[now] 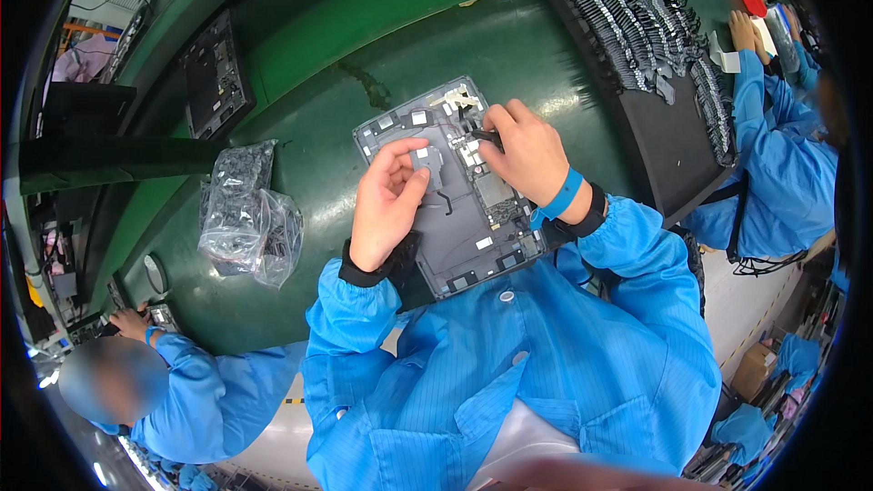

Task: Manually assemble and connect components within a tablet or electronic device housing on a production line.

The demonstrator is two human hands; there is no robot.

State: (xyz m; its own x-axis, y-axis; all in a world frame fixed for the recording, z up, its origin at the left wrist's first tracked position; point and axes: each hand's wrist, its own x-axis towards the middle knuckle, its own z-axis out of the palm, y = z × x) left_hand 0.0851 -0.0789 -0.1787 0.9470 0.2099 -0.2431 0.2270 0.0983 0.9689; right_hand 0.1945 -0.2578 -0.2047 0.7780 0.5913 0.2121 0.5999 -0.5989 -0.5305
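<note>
An opened grey laptop base [455, 245] lies at a tilt on the green bench in front of me, its inner side up, with a circuit board [496, 191] along its right part. My left hand [386, 209] is closed, pinching a small flat grey part [427, 162] over the middle of the base. A short black cable [446, 203] runs below that part. Above the board, my right hand [530, 153] is closed around a slim black object [488, 136]; its kind is mostly hidden by the fingers. A blue band [559, 197] circles my right wrist.
A black tray [655, 141] at the right carries rows of small dark parts [627, 18]. Clear plastic bags [250, 218] of dark items sit at the left, and another laptop base [216, 73] stands behind. Co-workers in blue sleeves [768, 127] work on both sides.
</note>
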